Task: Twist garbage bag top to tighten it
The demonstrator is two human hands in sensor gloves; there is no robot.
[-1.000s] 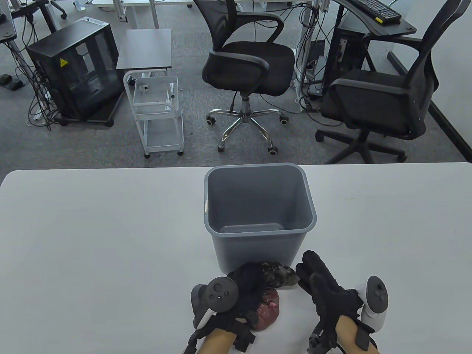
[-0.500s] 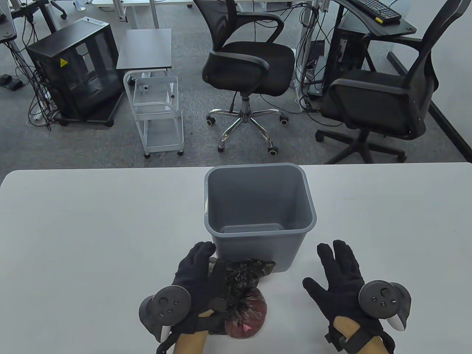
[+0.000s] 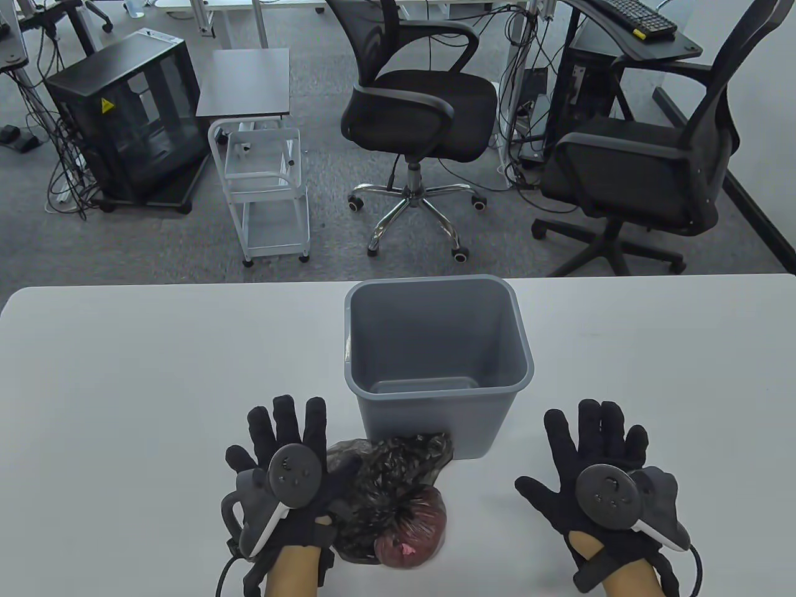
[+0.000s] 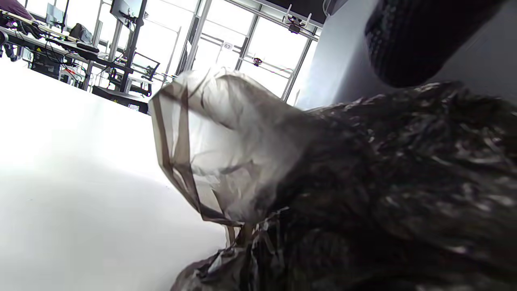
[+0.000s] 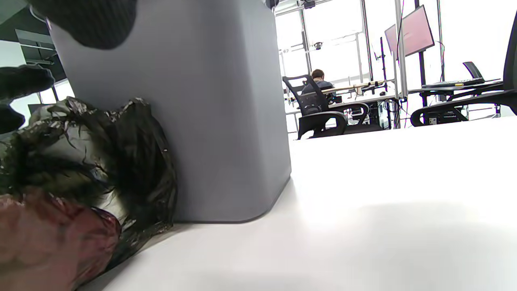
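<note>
both grips splayed wide: left hand point(image 3: 283, 460) beside garbage bag point(image 3: 388, 497), right hand point(image 3: 591, 460) well apart.

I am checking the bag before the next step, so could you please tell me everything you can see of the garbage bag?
The garbage bag is thin, crinkled, dark see-through plastic lying on the white table. Its bulging bottom, showing reddish contents, points toward the person; its loose, bunched top spreads against the front wall of the gray bin. The left hand lies flat beside it, at its left edge; the right hand is clear of it.

On the white table point(image 3: 155, 385) in front of me: a grey bin point(image 3: 435, 367), with the garbage bag point(image 3: 398, 497) lying against its near wall.
</note>
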